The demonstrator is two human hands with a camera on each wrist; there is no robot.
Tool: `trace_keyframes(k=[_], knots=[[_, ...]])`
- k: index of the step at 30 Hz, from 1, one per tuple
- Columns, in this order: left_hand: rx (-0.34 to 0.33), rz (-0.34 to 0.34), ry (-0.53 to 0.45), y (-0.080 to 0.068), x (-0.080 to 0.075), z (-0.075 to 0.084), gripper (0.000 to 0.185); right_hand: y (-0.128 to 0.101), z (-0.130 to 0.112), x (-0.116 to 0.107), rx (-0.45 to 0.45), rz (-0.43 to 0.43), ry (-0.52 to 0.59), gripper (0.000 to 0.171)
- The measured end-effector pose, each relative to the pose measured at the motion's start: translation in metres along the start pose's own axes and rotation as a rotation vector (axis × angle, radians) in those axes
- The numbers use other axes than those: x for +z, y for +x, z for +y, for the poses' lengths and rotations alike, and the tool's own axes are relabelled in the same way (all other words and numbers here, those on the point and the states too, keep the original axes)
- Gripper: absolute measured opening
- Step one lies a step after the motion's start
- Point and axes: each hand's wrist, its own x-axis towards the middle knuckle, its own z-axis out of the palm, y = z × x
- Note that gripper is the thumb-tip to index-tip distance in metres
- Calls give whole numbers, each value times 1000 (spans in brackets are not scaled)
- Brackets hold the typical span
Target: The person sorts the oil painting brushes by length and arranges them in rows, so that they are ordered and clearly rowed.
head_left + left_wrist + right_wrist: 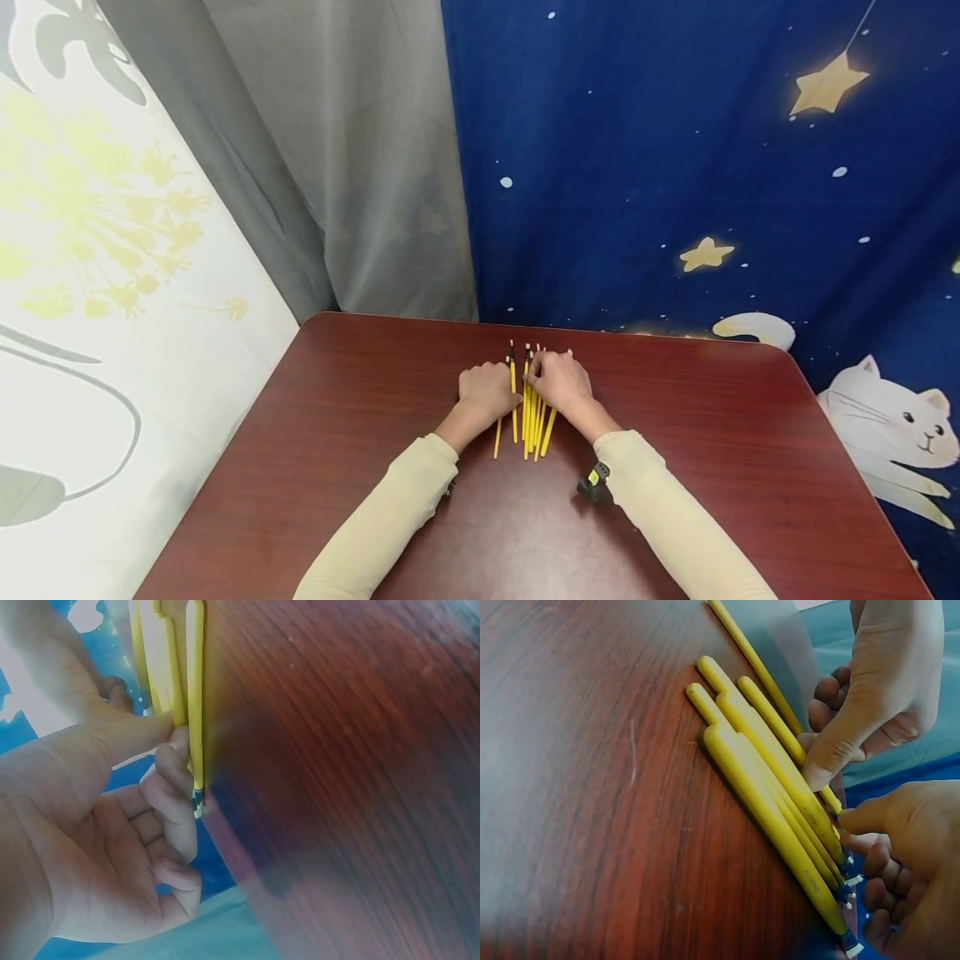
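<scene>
Several paintbrushes with yellow handles lie side by side on the table, their pale bristle tips toward the far edge. My left hand is at the left of the group. Its thumb and curled index finger pinch one paintbrush; another brush lies beside the backs of its fingers. Above the rest of the group, my right hand reaches in from the right. In the right wrist view its thumb and forefinger pinch near the dark upper end of a brush, close to the left thumb.
The reddish-brown wooden table has rounded far corners. Behind it hang a grey curtain and a blue curtain with stars. A small black wrist device is strapped at the right sleeve.
</scene>
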Motion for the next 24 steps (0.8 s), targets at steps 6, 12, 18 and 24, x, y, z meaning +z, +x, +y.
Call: trace_keyframes(k=[6, 12, 18, 24], knots=[[7, 2, 4, -2, 0, -1, 39, -1, 2, 1, -21, 7, -6, 20], [12, 4, 7, -2, -1, -1, 39, 0, 2, 1, -2, -13, -29, 19], [24, 5, 19, -2, -3, 0, 36, 1, -4, -2, 36, -42, -79, 28], [26, 2, 33, -2, -4, 4, 30, 3, -11, -5, 107, -108, -99, 52]])
